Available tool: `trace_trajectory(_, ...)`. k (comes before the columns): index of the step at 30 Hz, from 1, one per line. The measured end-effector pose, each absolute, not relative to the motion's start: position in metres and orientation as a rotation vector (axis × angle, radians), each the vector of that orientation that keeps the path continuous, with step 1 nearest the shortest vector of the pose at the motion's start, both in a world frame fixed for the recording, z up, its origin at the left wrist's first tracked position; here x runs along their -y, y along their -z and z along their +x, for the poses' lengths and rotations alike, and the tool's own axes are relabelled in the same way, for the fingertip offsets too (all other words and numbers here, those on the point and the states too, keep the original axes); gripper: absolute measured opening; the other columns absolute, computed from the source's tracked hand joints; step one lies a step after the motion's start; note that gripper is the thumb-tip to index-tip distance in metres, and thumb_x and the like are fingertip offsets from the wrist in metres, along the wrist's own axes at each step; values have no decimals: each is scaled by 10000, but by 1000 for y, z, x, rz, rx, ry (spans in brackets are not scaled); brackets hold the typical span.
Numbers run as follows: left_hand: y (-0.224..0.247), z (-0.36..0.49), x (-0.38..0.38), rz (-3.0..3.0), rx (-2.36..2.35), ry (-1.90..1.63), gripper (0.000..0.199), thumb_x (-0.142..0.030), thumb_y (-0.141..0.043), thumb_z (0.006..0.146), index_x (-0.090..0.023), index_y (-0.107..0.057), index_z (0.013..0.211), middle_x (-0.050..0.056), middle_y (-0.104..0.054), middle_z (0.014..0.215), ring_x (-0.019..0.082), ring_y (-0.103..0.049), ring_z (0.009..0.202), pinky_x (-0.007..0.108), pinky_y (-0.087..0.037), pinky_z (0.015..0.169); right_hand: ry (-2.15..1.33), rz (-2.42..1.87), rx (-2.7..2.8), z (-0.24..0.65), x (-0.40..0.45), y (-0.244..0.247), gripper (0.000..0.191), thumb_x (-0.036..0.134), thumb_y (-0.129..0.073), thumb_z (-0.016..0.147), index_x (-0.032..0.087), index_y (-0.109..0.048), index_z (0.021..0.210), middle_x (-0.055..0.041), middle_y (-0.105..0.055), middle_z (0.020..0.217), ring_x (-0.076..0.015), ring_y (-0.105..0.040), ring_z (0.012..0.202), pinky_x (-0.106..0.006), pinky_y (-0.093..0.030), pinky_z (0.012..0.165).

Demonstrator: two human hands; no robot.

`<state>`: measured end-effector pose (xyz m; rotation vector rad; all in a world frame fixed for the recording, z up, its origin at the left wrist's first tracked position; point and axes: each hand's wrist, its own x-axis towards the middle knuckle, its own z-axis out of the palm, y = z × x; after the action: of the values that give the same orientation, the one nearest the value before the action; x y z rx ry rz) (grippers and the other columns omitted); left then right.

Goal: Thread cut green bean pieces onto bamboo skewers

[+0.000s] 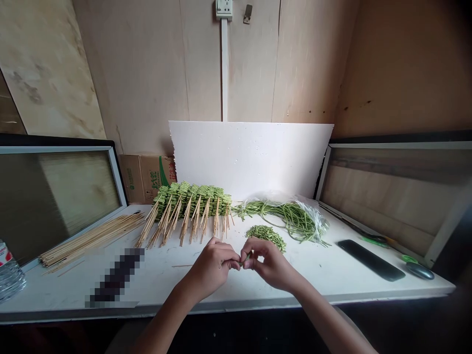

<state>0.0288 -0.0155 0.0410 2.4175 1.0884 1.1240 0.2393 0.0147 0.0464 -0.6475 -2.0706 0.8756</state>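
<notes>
My left hand (216, 265) is closed, thumb and fingers pinched together above the front of the table. A thin bamboo skewer (182, 266) sticks out leftward behind it, in line with the pinch; the hand hides the rest. Touching its fingertips, my right hand (269, 263) pinches a short piece of green bean (248, 255), mostly covered by the fingers. Just beyond lies a heap of cut bean pieces (266, 236). Behind on the left, skewered bean pieces (191, 196) are stacked in rows, their bare stick ends pointing towards me.
Long beans (291, 216) spill from a clear plastic bag (313, 211). Loose skewers (92, 241) lie at left, near a water bottle (11, 273) and a pixelated dark patch (118, 275). A black phone (370, 259) and a mouse (419, 270) rest at right. A white board (250, 157) stands behind.
</notes>
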Motion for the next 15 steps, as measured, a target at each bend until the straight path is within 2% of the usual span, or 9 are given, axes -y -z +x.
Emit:
trace_trajectory(4,-39,30,16,2445,-1028,-1133,321,-12,-584,883,-235,-754,728,-27,-748,735,148,-638,707,398,-407,969,-1095,-559,2025,240,-20,-43,73,300,-757,863,231,-759,837,-36,-685,826,-192,-662,782,-335,-551,713)
trace_trajectory(10,-36,28,10,2411,-1079,-1102,311,-42,-572,894,-238,-781,775,-8,-748,718,164,-625,707,385,-419,931,-1347,-411,1996,242,-20,-46,254,442,-815,809,203,-749,753,-38,-656,765,-186,-620,756,-324,-532,699)
trace_trajectory(12,-35,24,5,2320,-1162,-1113,255,-89,-602,898,-231,-783,787,7,-762,748,187,-636,766,359,-437,885,-1210,-470,2025,245,-23,-46,267,472,-801,823,209,-766,801,-50,-672,798,-188,-615,759,-319,-517,688)
trace_trajectory(15,-34,18,0,2187,-1264,-1114,181,-197,-632,920,-223,-783,823,20,-779,792,209,-664,833,327,-460,837,-709,-777,2100,253,-38,-39,296,518,-734,873,230,-798,855,-70,-692,836,-210,-605,790,-323,-480,677)
